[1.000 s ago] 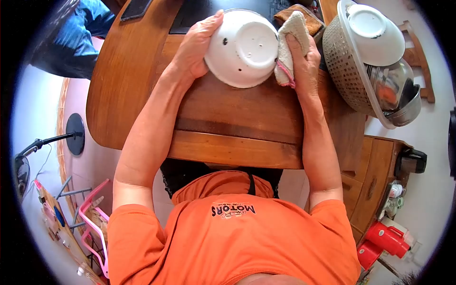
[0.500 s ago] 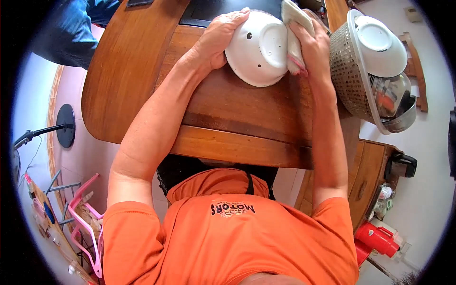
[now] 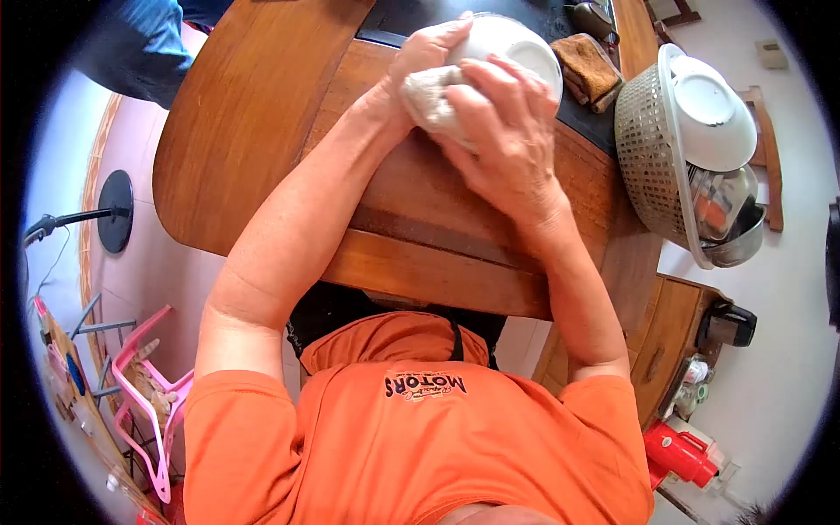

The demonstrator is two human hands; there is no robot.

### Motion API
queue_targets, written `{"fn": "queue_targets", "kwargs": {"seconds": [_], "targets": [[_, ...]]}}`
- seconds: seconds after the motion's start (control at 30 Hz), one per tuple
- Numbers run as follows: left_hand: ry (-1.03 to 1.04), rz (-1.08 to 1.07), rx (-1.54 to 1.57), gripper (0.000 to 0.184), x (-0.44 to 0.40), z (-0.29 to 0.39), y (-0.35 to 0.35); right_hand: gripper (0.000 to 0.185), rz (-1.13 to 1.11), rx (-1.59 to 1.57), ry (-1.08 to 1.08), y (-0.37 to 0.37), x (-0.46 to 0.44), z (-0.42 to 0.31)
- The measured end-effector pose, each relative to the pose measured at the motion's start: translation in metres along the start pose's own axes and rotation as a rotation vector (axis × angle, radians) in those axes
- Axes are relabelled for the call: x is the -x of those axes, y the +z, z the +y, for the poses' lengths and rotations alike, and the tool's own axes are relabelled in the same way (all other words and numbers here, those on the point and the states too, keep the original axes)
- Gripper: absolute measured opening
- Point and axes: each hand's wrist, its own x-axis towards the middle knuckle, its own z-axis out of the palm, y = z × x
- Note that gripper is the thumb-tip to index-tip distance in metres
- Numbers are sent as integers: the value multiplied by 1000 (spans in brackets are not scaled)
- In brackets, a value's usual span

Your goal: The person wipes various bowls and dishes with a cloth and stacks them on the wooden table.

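Note:
My left hand (image 3: 409, 68) grips the rim of a white enamel bowl (image 3: 512, 42), thumb on its edge. The bowl is turned over, its round foot facing up toward me. In my right hand (image 3: 512, 140) is a bunched whitish cloth (image 3: 427, 98), pressed to the near left side of the bowl beside my left hand. The right fingers and the cloth hide much of the bowl's near side.
A wooden table (image 3: 262, 122) with a dark panel lies under my hands. Right of the bowl is a folded brown cloth (image 3: 588, 70). At the right stands a plastic basket (image 3: 647, 162) holding a white bowl (image 3: 713, 118) and other dishes. A person's jeans-clad leg (image 3: 131, 48) shows upper left.
My right hand has moved left with the cloth, from the bowl's right side across to its near left side. The bowl has shifted slightly up and right. The brown cloth is now plainly visible.

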Motion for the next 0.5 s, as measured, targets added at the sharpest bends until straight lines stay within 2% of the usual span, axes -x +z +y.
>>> {"fn": "queue_targets", "kwargs": {"seconds": [0.03, 0.07, 0.1, 0.13, 0.2, 0.27, 0.37, 0.5], "targets": [[31, -78, 17, 41, -4, -2, -6, 45, 17, 79, -22, -1, 7, 8], [104, -2, -57, 44, -5, -7, -12, 40, 58, 69, -8, -1, 12, 22], [177, 73, -131, 47, -5, -8, -10, 43, 28, 3, 91, -7, 15, 27], [180, -13, 2, 41, 9, 2, 22, 40, 82, -27, 138, -6, 20, 38], [153, 7, 41, 42, 8, 4, 26, 38, 143, -58, 181, -4, 24, 47], [132, 35, 52, 46, 10, 7, 27, 34, 274, -694, 796, -7, 28, 43], [169, -19, -17, 48, 8, 7, 18, 37, 316, -810, 919, -1, 41, 62], [94, -12, 9, 59, 11, 16, 29, 41, 362, -897, 955, -2, 46, 73]]}}
